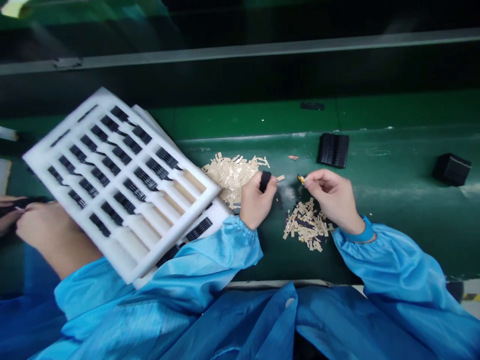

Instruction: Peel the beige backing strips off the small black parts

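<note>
Blue cleanroom sleeves fill the bottom, and what looks like a co-worker's hand holds up a white foam tray of black parts. Above loose beige strips, the left hand clamps a black piece, while the right hand pinches a tiny yellow-tipped bit, mostly hidden by the fingertips.

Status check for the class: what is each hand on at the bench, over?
Left hand pinching black part. Right hand pinching yellow piece. Tan strips below; white foam tray beside left hand.
</note>
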`<action>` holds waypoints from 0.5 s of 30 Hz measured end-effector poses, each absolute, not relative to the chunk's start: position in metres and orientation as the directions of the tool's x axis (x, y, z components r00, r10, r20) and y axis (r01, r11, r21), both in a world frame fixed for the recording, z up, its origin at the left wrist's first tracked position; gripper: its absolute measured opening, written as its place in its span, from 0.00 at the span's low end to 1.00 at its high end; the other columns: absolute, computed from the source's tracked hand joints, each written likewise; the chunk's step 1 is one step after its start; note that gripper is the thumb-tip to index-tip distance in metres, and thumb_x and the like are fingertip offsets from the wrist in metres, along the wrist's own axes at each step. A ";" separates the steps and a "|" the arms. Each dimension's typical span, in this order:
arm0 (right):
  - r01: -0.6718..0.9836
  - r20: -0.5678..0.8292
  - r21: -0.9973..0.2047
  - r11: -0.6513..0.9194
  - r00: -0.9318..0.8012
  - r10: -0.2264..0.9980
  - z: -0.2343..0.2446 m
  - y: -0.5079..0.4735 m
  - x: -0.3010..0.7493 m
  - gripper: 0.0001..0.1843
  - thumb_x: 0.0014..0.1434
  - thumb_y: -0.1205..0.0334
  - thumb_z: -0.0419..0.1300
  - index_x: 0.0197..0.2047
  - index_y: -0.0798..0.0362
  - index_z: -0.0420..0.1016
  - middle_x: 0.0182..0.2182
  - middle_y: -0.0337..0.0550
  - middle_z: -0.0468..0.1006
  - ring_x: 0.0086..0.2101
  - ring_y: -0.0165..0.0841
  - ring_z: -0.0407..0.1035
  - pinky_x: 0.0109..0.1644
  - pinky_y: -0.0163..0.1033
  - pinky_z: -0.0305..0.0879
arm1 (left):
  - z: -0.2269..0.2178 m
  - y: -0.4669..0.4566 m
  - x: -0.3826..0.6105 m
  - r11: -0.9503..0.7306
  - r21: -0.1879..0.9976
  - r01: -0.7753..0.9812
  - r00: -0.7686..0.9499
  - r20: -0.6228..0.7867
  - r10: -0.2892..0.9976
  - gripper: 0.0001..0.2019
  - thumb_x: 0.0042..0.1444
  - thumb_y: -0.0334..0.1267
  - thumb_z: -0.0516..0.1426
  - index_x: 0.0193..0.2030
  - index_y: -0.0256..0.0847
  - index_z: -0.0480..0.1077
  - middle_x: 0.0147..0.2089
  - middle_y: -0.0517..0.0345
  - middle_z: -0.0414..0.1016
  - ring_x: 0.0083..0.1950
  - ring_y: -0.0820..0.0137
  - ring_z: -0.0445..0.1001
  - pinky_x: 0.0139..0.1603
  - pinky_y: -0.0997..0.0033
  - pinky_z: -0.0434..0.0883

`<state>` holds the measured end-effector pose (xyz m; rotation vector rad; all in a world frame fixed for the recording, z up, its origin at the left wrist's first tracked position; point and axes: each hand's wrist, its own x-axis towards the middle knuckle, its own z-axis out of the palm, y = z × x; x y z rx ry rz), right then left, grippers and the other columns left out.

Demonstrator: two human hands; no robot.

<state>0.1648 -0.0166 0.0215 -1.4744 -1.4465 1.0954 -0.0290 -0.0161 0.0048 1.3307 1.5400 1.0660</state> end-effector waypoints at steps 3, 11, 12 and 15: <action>0.352 -0.055 -0.935 -0.052 0.001 0.998 0.022 -0.015 0.166 0.09 0.61 0.55 0.64 0.34 0.52 0.77 0.23 0.37 0.71 0.23 0.27 0.60 0.27 0.36 0.56 | 0.004 -0.011 -0.033 0.069 0.954 0.292 -0.215 -0.005 0.977 0.11 0.61 0.39 0.59 0.29 0.41 0.64 0.24 0.67 0.57 0.27 0.75 0.59 0.31 0.73 0.60; 0.393 -0.055 -0.920 0.005 -0.143 0.988 0.025 -0.017 0.164 0.04 0.60 0.63 0.62 0.34 0.52 0.76 0.24 0.36 0.70 0.24 0.28 0.61 0.28 0.36 0.57 | 0.010 -0.021 -0.028 0.021 0.963 0.270 0.082 -0.044 0.996 0.10 0.62 0.39 0.59 0.49 0.43 0.74 0.31 0.63 0.72 0.32 0.73 0.69 0.36 0.73 0.68; 0.408 -0.045 -0.912 0.025 -0.162 0.986 0.025 -0.017 0.164 0.03 0.59 0.64 0.62 0.33 0.52 0.75 0.24 0.36 0.70 0.24 0.27 0.61 0.28 0.36 0.57 | 0.010 -0.022 -0.027 0.023 0.965 0.260 0.142 -0.062 0.988 0.09 0.62 0.40 0.59 0.47 0.42 0.75 0.34 0.61 0.75 0.35 0.72 0.72 0.39 0.73 0.69; 0.475 0.016 -0.873 0.108 -0.193 0.981 0.027 -0.017 0.163 0.03 0.59 0.66 0.61 0.33 0.52 0.75 0.27 0.37 0.70 0.25 0.28 0.61 0.28 0.36 0.58 | 0.009 -0.022 -0.025 0.042 0.958 0.285 0.173 -0.095 0.980 0.08 0.61 0.42 0.60 0.39 0.41 0.74 0.33 0.61 0.75 0.34 0.72 0.71 0.37 0.73 0.69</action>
